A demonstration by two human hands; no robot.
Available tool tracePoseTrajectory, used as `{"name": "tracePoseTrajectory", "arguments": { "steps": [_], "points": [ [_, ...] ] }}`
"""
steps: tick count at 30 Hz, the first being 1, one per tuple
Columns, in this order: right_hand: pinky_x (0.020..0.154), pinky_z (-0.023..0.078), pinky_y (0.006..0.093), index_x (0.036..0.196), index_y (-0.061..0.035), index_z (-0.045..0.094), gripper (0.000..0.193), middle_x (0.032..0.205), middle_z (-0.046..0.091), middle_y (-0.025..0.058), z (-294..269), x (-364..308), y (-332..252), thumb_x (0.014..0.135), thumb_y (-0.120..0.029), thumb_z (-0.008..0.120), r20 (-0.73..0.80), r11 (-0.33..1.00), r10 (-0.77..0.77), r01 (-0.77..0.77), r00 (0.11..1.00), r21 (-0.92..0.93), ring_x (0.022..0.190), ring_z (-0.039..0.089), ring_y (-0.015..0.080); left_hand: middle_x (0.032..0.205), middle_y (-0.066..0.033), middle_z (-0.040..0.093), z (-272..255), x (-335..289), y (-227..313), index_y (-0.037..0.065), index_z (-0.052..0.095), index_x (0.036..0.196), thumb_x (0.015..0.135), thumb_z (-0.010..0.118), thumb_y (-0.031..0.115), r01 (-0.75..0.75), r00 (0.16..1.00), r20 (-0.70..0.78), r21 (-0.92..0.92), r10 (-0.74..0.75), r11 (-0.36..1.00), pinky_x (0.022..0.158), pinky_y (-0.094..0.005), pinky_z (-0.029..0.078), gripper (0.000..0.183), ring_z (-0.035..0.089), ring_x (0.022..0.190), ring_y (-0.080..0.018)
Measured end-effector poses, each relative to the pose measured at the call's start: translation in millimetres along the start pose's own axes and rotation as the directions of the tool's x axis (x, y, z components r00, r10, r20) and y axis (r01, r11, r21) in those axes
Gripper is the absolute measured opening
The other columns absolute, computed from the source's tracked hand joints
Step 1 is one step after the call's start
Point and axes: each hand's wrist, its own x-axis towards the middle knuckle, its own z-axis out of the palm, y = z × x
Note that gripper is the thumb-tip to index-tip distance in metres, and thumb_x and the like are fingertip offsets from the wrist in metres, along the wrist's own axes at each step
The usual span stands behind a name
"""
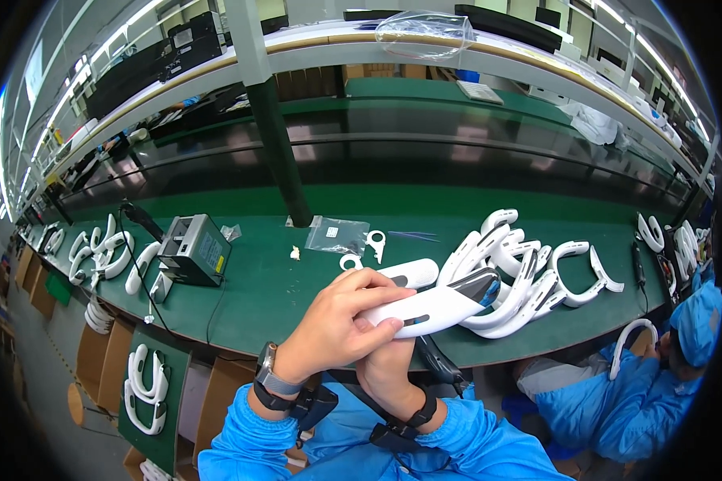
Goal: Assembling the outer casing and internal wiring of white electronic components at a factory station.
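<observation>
In front of me, a white curved plastic housing with a dark glossy tip is held above the bench edge. My left hand is closed around its near end, thumb and fingers on either side. Beneath it, my right hand is closed against the same end, its fingertips mostly hidden. A black tool, handle-shaped, shows just right of my right hand; whether they touch is hidden. Another white rounded piece appears behind my left hand; I cannot tell if it joins the held housing.
Several white curved housings are heaped at the right. Ring-shaped white parts, a clear bag and tweezers lie beyond my hands. A grey metal box stands left. A co-worker in blue sits at right.
</observation>
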Motion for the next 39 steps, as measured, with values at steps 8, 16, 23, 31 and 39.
{"name": "tracePoseTrajectory", "arguments": {
  "steps": [8, 16, 23, 31, 39],
  "points": [
    [0.106, 0.044, 0.044, 0.122, -0.0035, 0.038, 0.051, 0.125, 0.062, 0.0238, 13, -5, -40, 0.085, -0.008, 0.073, 0.402, 0.968, 0.199, -0.242, 0.894, 0.061, 0.121, 0.058, 0.0297, 0.122, -0.0204, 0.061, -33, -81, 2, -0.003, 0.051, 0.136, 0.084, 0.07, 0.044, 0.075, 0.983, -0.16, -0.067, -0.085, 0.995, 0.097, -0.0416, 0.046, 0.072, 0.06, 0.114, -0.0342],
    [0.098, 0.049, 0.0387, 0.133, 0.001, 0.038, 0.058, 0.119, 0.064, 0.0188, 44, -22, 2, 0.088, -0.014, 0.072, 0.606, 0.78, 0.565, -0.602, 0.56, -0.171, 0.109, 0.062, 0.0228, 0.095, -0.0176, 0.071, -38, -195, 20, -0.003, 0.067, 0.108, 0.071, 0.081, 0.01, 0.324, 0.885, -0.357, 0.01, -0.299, 0.946, 0.084, -0.04, 0.053, 0.041, 0.068, 0.093, -0.0356],
    [0.073, 0.054, 0.0363, 0.137, 0.0042, 0.037, 0.06, 0.1, 0.066, 0.0199, 51, -42, 39, 0.089, -0.015, 0.067, 0.57, 0.528, 0.687, 0.23, 0.451, -0.818, 0.088, 0.069, 0.0328, 0.138, -0.0223, 0.047, -26, -217, 18, -0.003, 0.013, 0.155, 0.085, 0.07, 0.053, 0.125, 0.6, -0.65, -0.498, -0.465, 0.858, 0.108, -0.0422, 0.037, 0.106, 0.05, 0.127, -0.0312],
    [0.068, 0.042, 0.0359, 0.123, 0.0012, 0.057, 0.046, 0.082, 0.056, 0.0061, -3, -21, 35, 0.08, -0.013, 0.057, 0.811, -0.093, 0.353, 0.88, 0.467, -0.466, 0.075, 0.054, 0.0236, 0.137, -0.0202, 0.05, 21, -172, -4, -0.001, 0.023, 0.146, 0.076, 0.082, 0.007, 0.054, 0.618, -0.538, -0.698, -0.572, 0.715, 0.107, -0.0411, 0.042, 0.092, 0.049, 0.129, -0.0301],
    [0.089, 0.052, 0.0451, 0.128, -0.0041, 0.057, 0.042, 0.102, 0.062, 0.0122, -48, -65, -130, 0.088, -0.015, 0.063, 0.922, 0.297, 0.294, 0.893, 0.251, -0.338, 0.094, 0.062, 0.0259, 0.13, -0.0154, 0.054, 25, -146, -49, -0.005, 0.027, 0.144, 0.079, 0.078, 0.002, 0.098, 0.75, -0.467, -0.622, -0.468, 0.777, 0.103, -0.0366, 0.044, 0.082, 0.055, 0.117, -0.0222]
  ]
}}
